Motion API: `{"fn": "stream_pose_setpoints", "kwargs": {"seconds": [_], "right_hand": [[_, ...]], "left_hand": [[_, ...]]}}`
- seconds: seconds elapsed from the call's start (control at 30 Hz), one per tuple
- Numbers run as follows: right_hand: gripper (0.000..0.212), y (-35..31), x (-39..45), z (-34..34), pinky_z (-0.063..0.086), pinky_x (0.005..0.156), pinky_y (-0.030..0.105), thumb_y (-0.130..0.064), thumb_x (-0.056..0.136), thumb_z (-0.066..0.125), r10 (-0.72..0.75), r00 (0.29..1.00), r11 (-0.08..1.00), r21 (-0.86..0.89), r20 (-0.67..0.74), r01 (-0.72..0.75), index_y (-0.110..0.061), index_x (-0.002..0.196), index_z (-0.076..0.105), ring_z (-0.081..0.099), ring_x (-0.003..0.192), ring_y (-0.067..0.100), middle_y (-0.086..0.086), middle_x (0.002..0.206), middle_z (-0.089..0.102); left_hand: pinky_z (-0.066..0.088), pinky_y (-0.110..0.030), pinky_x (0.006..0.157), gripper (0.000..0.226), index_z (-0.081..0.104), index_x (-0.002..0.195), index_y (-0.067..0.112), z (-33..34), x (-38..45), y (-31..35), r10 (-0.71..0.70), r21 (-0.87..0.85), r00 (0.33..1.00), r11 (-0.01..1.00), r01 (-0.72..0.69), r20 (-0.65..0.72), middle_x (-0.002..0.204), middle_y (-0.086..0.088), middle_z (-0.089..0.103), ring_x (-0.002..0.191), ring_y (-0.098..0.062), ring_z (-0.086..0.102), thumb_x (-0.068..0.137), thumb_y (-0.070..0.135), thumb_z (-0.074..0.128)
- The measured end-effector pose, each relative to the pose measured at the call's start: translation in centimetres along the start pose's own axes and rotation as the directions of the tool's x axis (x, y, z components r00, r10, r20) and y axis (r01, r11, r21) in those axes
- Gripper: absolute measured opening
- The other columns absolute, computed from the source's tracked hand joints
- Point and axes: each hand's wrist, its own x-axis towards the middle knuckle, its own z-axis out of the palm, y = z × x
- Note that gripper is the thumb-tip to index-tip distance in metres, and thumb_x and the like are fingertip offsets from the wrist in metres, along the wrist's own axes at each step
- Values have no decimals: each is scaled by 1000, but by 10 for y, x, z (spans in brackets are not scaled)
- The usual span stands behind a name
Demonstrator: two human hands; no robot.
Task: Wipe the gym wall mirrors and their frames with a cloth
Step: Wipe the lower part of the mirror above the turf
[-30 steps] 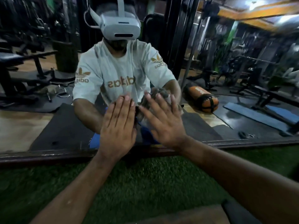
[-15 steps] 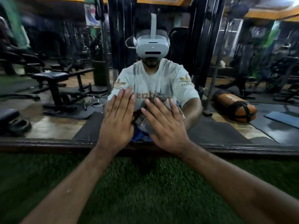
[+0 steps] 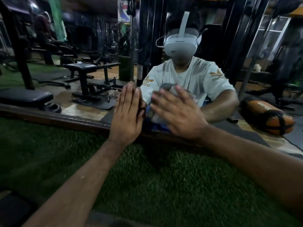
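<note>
- Gym turf below mirror; view has swung left since earlier frames, bench now at 10 o'clock.
- Left hand flat, released, on the glass.
- Right hand keeps pressing cloth flat, 12 o'clock above frame; wiping continues.

mirrored adidas logos, t-shirt sleeves

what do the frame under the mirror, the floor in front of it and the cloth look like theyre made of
Frame: looks like dark brown wood with a slight sheen, going by its moulded ridges; it could be a painted material.
Floor: green artificial turf, with short fuzzy blades.
Cloth: grey soft fabric, bunched under the right hand; blur hides the weave.
Mirror: glass, giving a clear reflection of the gym.
</note>
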Motion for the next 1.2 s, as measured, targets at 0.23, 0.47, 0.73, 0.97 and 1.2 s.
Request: {"fn": "stream_pose_setpoints", "kwargs": {"seconds": [0.23,0.47,0.73,0.97,1.2], "right_hand": [[62,-42,15,16,15,125,60,-26,94,58,-13,997,1000,2,70,13,-10,153,49,35,153,33,13,163,40],[61,-10,49,1,15,123,65,-32,95,61,50,998,996,-72,34,-47,-12,152,51,34,153,36,15,163,41],[70,-62,30,22,15,126,61,-34,88,61,-126,980,992,28,156,123,-12,154,48,30,155,31,12,165,38],[57,-13,97,16,15,125,61,-33,91,68,217,972,975,-18,-93,-219,-13,144,58,36,152,35,12,160,45],[67,-54,75,28,7,127,60,-34,91,62,-159,976,987,11,145,160,-13,153,49,29,155,32,12,165,38]], "left_hand": [[11,-51,127,67,20,158,-4,0,-18,-30,-63,45,994,997,67,-86,166,-22,11,157,-30,5,105,28,47],[7,-47,128,63,18,159,-1,-4,-21,-36,-31,84,998,996,36,-53,168,-20,8,157,-30,5,109,34,34],[12,-52,127,73,11,161,2,-23,-21,-58,-41,138,999,990,38,24,169,-20,3,157,-30,1,107,42,40],[13,-51,126,88,13,160,1,-39,-18,-76,-129,105,992,986,130,-13,168,-21,8,157,-33,7,101,58,44],[9,-43,128,78,14,162,7,-41,-19,-89,-91,-17,996,996,92,23,170,-14,4,158,-25,2,103,39,53]]}}
